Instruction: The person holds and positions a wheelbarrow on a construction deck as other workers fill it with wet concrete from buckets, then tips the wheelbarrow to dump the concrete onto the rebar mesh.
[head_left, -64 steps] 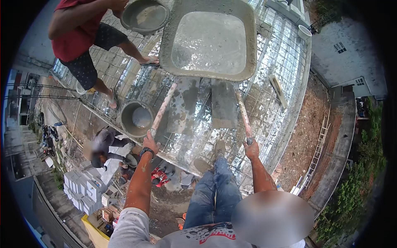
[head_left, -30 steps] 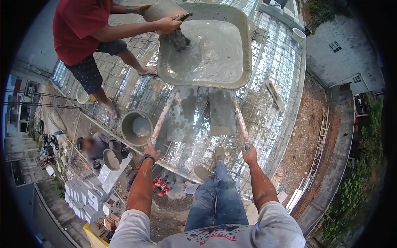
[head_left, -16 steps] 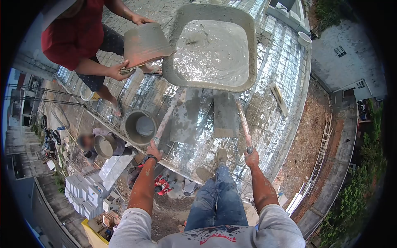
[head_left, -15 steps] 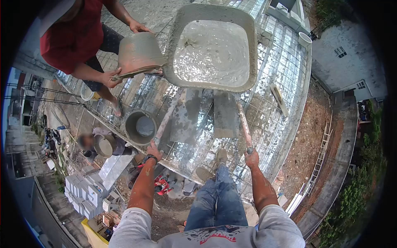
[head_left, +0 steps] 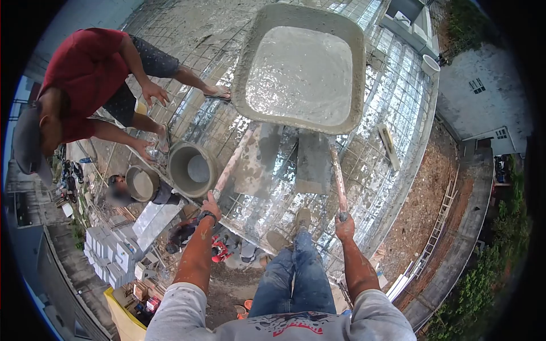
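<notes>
At far centre, a wheelbarrow is filled with wet mix. A bucket is set left of the left handle. That handle is gripped by the closed left hand; the right handle, by the closed right hand.

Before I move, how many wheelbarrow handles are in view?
2: the left wheelbarrow handle, gripped by the left hand, and the right wheelbarrow handle, gripped by the right hand. No others seem hidden.
</notes>
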`<state>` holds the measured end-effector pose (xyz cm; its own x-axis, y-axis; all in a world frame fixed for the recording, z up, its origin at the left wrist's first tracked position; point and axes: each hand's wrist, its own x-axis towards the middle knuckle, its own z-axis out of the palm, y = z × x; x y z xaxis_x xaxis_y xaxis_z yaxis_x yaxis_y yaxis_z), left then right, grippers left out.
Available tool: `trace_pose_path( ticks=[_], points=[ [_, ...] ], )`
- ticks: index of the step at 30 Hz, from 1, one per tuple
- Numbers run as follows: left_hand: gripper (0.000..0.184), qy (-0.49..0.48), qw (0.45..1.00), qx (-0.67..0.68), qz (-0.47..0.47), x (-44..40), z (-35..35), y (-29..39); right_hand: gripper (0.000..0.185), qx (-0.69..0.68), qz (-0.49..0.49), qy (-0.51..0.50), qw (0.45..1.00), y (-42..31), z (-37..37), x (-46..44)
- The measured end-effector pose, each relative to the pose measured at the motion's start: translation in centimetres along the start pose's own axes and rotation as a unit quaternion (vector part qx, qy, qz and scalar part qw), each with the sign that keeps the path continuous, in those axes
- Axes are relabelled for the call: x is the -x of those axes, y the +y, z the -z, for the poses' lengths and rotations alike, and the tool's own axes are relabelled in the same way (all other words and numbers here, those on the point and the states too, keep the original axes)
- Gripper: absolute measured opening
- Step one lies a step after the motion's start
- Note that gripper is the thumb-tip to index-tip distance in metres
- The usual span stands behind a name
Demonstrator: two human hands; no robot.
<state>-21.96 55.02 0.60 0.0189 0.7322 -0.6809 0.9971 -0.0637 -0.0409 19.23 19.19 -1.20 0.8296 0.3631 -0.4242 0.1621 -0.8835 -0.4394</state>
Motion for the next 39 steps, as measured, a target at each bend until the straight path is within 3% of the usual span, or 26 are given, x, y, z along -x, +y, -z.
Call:
trace_pose_path(
  ticks=[6,7,10,17,24,27,32,39],
  points=[
    [0.092,-0.007,1.0,-0.003,-0.007,0.5,0.7,0.3,0.032,-0.017,-0.013,0.001,1.0,0.4,-0.2,0.1],
    [0.094,0.038,0.999,-0.004,-0.027,-1.4,-1.7,-1.3,0.033,-0.015,-0.015,-0.003,1.0,0.3,0.0,0.2],
    [0.097,0.045,0.998,0.001,-0.042,-1.6,-1.8,-1.7,0.037,-0.01,-0.023,-0.012,1.0,-0.3,0.5,0.2],
    [0.108,0.013,0.999,0.008,-0.042,-0.1,0.1,-0.2,0.044,0.018,-0.078,-0.081,0.994,-1.3,2.3,0.5],
    [0.116,-0.02,0.999,-0.031,0.0,-0.2,1.2,0.9,0.043,-0.009,-0.078,-0.076,0.994,-1.7,2.8,0.6],
    [0.118,-0.056,0.998,-0.013,-0.019,0.1,2.3,1.3,0.044,0.001,-0.1,-0.077,0.992,-1.1,2.0,0.4],
    [0.127,-0.099,0.993,0.062,0.031,4.6,5.8,6.1,0.047,0.016,-0.082,-0.078,0.993,0.2,1.4,0.4],
    [0.118,-0.009,0.998,0.068,-0.008,1.5,2.0,2.3,0.047,-0.001,-0.097,-0.083,0.992,-2.0,2.9,0.7]
  ],
)
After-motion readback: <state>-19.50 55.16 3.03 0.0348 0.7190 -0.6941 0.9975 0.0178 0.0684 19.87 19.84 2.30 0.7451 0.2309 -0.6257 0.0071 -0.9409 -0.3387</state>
